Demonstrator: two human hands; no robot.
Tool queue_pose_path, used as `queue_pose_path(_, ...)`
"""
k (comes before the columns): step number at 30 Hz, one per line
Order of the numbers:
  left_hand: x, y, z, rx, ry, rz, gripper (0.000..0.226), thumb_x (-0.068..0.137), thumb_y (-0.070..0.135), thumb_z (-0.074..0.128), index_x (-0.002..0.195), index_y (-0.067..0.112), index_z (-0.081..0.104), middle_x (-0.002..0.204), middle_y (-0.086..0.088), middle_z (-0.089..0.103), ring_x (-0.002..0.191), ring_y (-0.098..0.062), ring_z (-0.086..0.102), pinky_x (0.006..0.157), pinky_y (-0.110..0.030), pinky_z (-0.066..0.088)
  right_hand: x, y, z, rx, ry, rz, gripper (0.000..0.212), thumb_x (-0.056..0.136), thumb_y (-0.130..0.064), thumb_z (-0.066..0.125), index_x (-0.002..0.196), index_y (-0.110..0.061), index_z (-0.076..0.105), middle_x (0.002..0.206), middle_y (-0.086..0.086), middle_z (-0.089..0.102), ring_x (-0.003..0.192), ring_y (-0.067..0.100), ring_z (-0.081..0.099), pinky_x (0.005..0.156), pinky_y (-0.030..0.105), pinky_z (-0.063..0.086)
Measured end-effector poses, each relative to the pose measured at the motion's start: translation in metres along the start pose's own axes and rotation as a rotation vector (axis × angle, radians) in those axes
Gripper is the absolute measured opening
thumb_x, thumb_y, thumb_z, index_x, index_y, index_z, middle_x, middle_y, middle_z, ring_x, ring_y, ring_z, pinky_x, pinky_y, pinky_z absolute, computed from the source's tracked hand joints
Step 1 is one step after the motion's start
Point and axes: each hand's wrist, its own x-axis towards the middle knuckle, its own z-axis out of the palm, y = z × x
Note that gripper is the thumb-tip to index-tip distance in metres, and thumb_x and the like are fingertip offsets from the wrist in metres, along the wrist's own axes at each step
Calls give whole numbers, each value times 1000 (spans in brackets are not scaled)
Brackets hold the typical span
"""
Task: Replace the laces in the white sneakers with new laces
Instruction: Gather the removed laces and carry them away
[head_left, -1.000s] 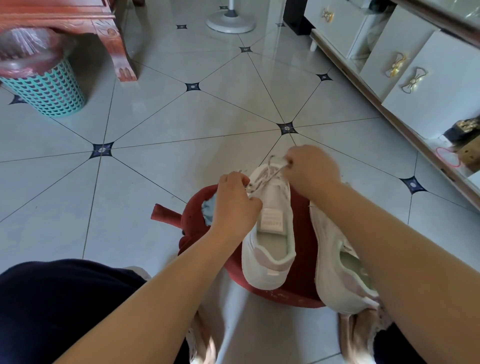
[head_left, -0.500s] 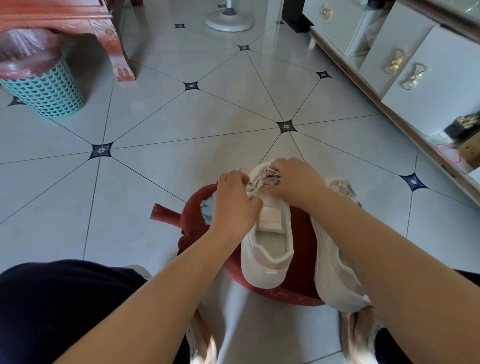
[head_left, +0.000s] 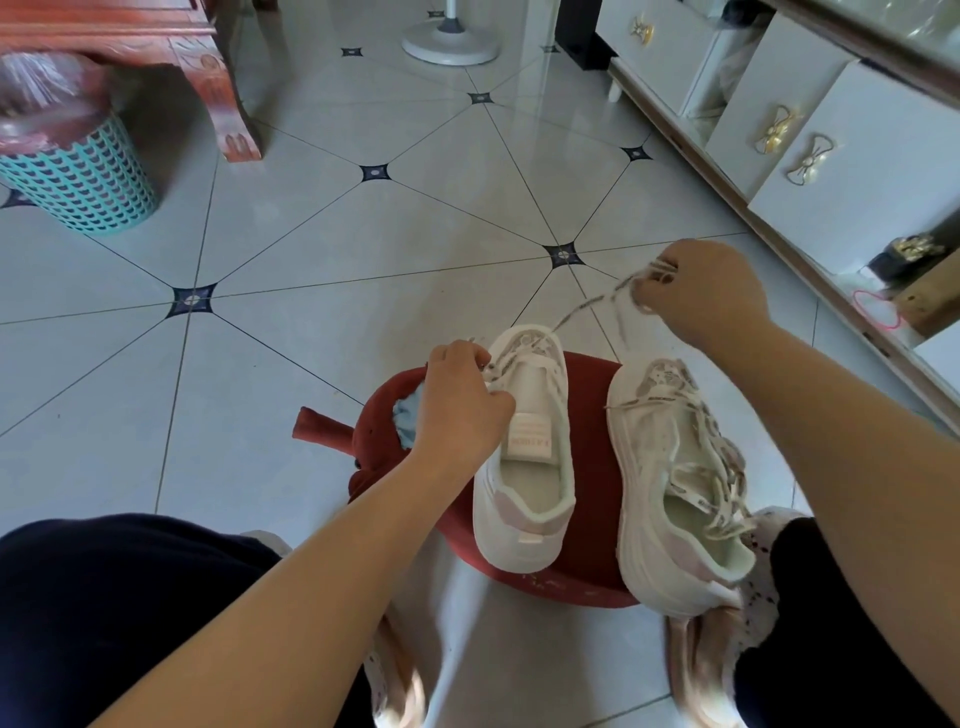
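Two white sneakers lie on a round red stool (head_left: 597, 452) in front of me. My left hand (head_left: 457, 400) grips the left side of the left sneaker (head_left: 524, 499) near its eyelets. My right hand (head_left: 701, 291) is raised up and to the right, pinching a printed lace (head_left: 592, 306) that runs taut from that shoe's toe end. The right sneaker (head_left: 670, 493) lies beside it with its laces loose and tangled over the opening.
A teal bin (head_left: 78, 176) with a pink liner stands far left beside a red wooden table leg (head_left: 228, 109). A white cabinet (head_left: 831, 156) with gold bow handles runs along the right. A fan base (head_left: 451, 44) sits at the far end. My knees flank the stool.
My right hand has moved from the left sneaker's toe up and to the right, drawing the lace out taut. My left hand has stayed on the shoe.
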Motion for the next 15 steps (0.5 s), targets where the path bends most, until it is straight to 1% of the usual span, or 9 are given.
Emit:
queue_pose_path(2,-1,4,0,-1,8,43,36,82,14,61,117,11,50,119,-4,47,90,-15,56,78,-24,49,-6,3,-8,21,-117,-89,13,86,-21,56,82,-9,58,66,-2,49,62,14,44,52,23,34)
queue_pose_path(3,-1,7,-1,-12,20,70,36,83,15,61,117,12,50,119,-3,48,90,-15,56,78,-23,47,-12,4,-11,43,-139,-113,12,86,-23,57,83,-11,59,67,-4,50,61,10,44,53,21,35)
queue_pose_path(5,-2,15,-4,-40,51,120,34,85,17,61,117,13,51,117,0,47,88,-12,54,77,-19,40,-22,8,-22,79,-115,-118,14,88,-25,57,85,-12,61,70,-2,55,64,13,48,54,20,35)
queue_pose_path(7,-4,24,-6,-75,75,162,31,86,15,60,116,15,52,115,2,46,84,-8,52,77,-16,37,-30,17,-34,86,-92,-72,17,89,-27,57,88,-11,62,78,2,58,69,16,49,55,21,35)
queue_pose_path(8,-5,29,-7,-100,79,179,29,86,14,59,115,15,52,113,3,45,80,-5,51,76,-14,36,-33,22,-40,92,-107,-38,17,89,-26,57,90,-10,62,81,4,59,71,16,49,56,22,36)
queue_pose_path(11,-12,43,-4,-167,51,221,26,86,12,57,112,16,53,110,4,45,73,3,47,70,-7,32,-44,38,-44,103,-221,37,21,88,-25,59,94,-5,63,85,8,61,73,18,51,60,24,40)
queue_pose_path(13,-17,50,0,-186,24,238,24,86,13,57,109,17,53,109,5,47,73,5,46,65,-4,34,-53,45,-39,114,-338,69,28,86,-29,62,90,-2,64,82,9,61,71,16,50,59,22,39)
queue_pose_path(14,-19,52,2,-188,14,243,23,86,13,57,108,17,53,109,4,48,73,5,46,65,-2,35,-58,47,-36,117,-405,91,31,84,-33,64,85,-2,62,77,8,59,66,15,48,56,22,37)
queue_pose_path(15,-21,54,4,-185,7,244,23,86,13,57,108,17,54,108,4,48,73,5,45,64,-3,34,-62,49,-33,107,-463,114,32,83,-35,66,79,-4,58,70,6,54,59,14,44,51,21,34)
